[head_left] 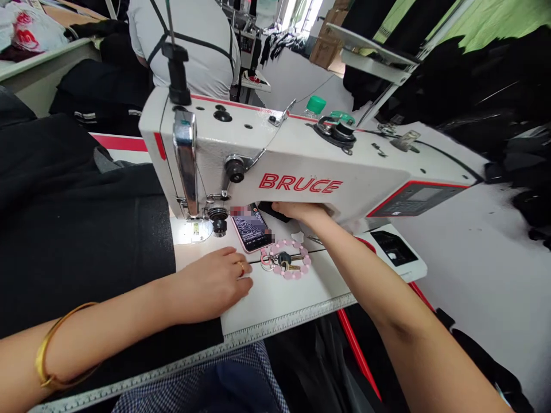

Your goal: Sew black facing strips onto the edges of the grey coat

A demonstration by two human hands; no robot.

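My left hand (213, 282) lies flat on the white machine table, fingers stretched out and together, at the edge of the black fabric (81, 229). My right hand (301, 212) reaches under the arm of the white sewing machine (297, 166); its fingers are hidden behind the machine, close to something dark there. A phone (251, 229) with a lit screen lies under the machine arm between my hands. A pink bead ring with keys (286, 259) lies just in front of the phone. The needle area (196, 229) is lit.
A person in a white shirt (189, 46) sits at the station ahead. A green-capped bottle (315, 106) stands behind the machine. Dark garments (495, 109) are piled at the right. A ruler strip (279, 327) runs along the table's front edge.
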